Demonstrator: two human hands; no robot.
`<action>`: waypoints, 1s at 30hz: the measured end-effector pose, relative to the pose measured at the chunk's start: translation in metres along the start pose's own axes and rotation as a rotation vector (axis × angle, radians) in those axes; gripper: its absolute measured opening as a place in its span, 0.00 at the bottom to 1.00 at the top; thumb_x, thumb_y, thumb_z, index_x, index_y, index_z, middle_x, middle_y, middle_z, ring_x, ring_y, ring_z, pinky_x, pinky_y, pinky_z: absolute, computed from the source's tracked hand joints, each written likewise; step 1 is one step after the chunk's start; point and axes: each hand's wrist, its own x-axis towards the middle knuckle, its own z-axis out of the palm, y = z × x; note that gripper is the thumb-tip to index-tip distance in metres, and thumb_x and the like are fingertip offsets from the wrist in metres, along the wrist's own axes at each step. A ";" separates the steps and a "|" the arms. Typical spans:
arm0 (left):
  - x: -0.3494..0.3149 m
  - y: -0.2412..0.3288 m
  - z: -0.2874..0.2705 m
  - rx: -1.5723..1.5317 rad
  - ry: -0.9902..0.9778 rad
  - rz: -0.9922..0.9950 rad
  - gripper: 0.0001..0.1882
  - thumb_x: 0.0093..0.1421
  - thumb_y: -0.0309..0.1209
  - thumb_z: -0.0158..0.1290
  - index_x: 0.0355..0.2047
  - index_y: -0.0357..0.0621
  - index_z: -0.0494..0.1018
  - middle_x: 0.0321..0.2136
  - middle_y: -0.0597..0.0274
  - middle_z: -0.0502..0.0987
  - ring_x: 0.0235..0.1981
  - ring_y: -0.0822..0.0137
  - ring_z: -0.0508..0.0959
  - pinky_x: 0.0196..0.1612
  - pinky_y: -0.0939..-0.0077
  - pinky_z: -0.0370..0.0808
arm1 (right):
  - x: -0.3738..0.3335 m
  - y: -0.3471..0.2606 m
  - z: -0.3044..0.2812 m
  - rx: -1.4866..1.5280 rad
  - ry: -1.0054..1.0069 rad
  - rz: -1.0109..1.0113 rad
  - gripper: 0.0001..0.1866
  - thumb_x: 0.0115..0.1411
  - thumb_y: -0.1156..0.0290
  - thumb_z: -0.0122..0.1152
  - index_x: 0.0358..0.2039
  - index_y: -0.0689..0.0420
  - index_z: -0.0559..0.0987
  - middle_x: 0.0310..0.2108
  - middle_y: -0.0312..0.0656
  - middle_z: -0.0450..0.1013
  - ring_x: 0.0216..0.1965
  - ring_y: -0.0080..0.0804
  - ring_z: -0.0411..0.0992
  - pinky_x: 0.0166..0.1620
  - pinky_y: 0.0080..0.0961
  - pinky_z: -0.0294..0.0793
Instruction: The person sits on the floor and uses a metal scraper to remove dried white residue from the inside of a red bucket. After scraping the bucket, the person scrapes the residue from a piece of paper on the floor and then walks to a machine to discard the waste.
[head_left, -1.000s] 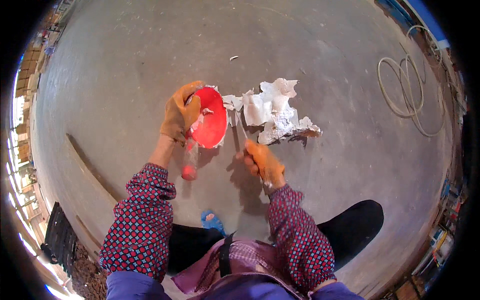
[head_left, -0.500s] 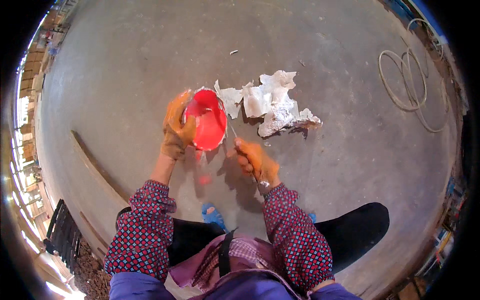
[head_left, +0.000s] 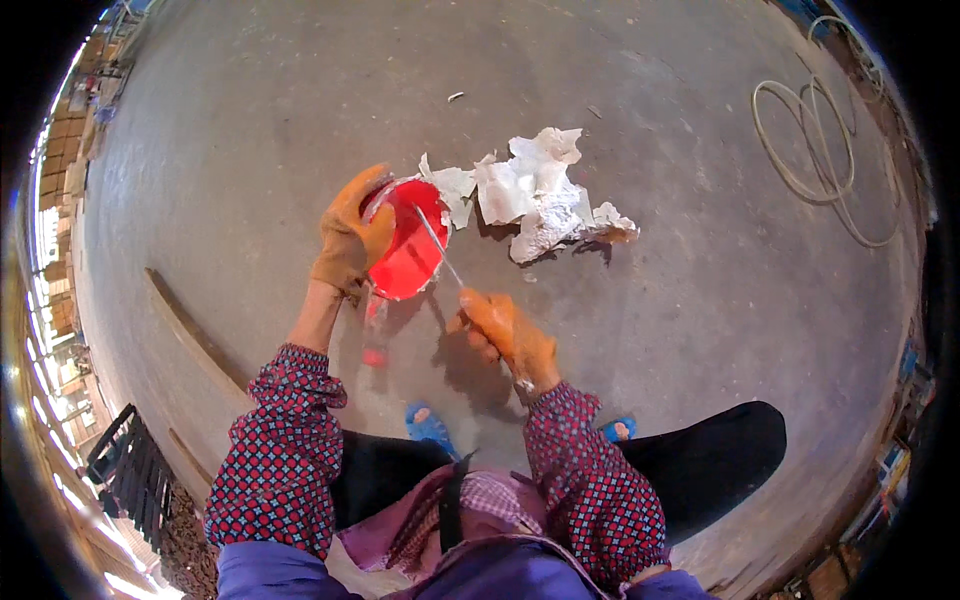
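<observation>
My left hand (head_left: 352, 230), in an orange work glove, is closed on the left rim of a red, bowl-shaped plastic vessel (head_left: 405, 262). Its open mouth faces me, and ragged white residue clings along the rim. A pale handle-like piece with a red end (head_left: 375, 340) juts out below it; I cannot tell how it joins. In my right hand (head_left: 510, 335), gloved likewise, is a thin metal rod-like tool (head_left: 440, 242), whose grip is hidden by the fingers. The tool's tip reaches over the vessel's red inside. White crumpled, crusted sheets (head_left: 540, 195) lie on the floor just beyond.
A coiled pale hose (head_left: 800, 185) lies at the far right of the concrete floor (head_left: 640, 330). A long wooden strip (head_left: 195, 325) is at the left, near a dark slatted object (head_left: 130, 465). My blue slippers (head_left: 430, 428) and bent knees are close below the hands.
The tool has swung up and left, from beside the vessel's right rim to across its inside. My left hand and the vessel have shifted slightly left, the handle-like piece with them.
</observation>
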 end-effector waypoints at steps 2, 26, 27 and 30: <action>0.013 0.003 0.008 0.123 -0.021 0.063 0.20 0.56 0.26 0.51 0.51 0.44 0.74 0.48 0.56 0.78 0.48 0.62 0.78 0.52 0.73 0.73 | 0.008 -0.005 -0.007 0.038 0.021 0.010 0.23 0.63 0.47 0.53 0.28 0.57 0.77 0.16 0.28 0.63 0.13 0.13 0.55 0.16 0.14 0.52; 0.043 0.040 0.030 0.272 -0.185 -0.081 0.18 0.56 0.28 0.49 0.47 0.53 0.77 0.47 0.59 0.78 0.49 0.57 0.75 0.53 0.68 0.71 | 0.029 0.035 -0.038 0.324 -0.008 0.106 0.24 0.67 0.50 0.47 0.34 0.60 0.78 0.16 0.24 0.60 0.13 0.13 0.52 0.17 0.14 0.51; 0.036 0.035 0.031 0.277 -0.129 -0.053 0.18 0.55 0.27 0.49 0.46 0.52 0.77 0.47 0.59 0.78 0.49 0.57 0.75 0.53 0.68 0.71 | 0.027 0.029 -0.035 0.303 -0.010 0.123 0.24 0.67 0.50 0.47 0.34 0.60 0.78 0.16 0.24 0.60 0.14 0.13 0.52 0.17 0.14 0.52; 0.014 0.029 0.031 0.309 0.044 0.005 0.17 0.54 0.25 0.49 0.45 0.48 0.77 0.46 0.60 0.78 0.49 0.56 0.74 0.53 0.66 0.70 | 0.037 0.024 -0.015 0.340 0.024 0.104 0.23 0.67 0.50 0.47 0.35 0.59 0.78 0.16 0.24 0.61 0.14 0.13 0.53 0.18 0.14 0.53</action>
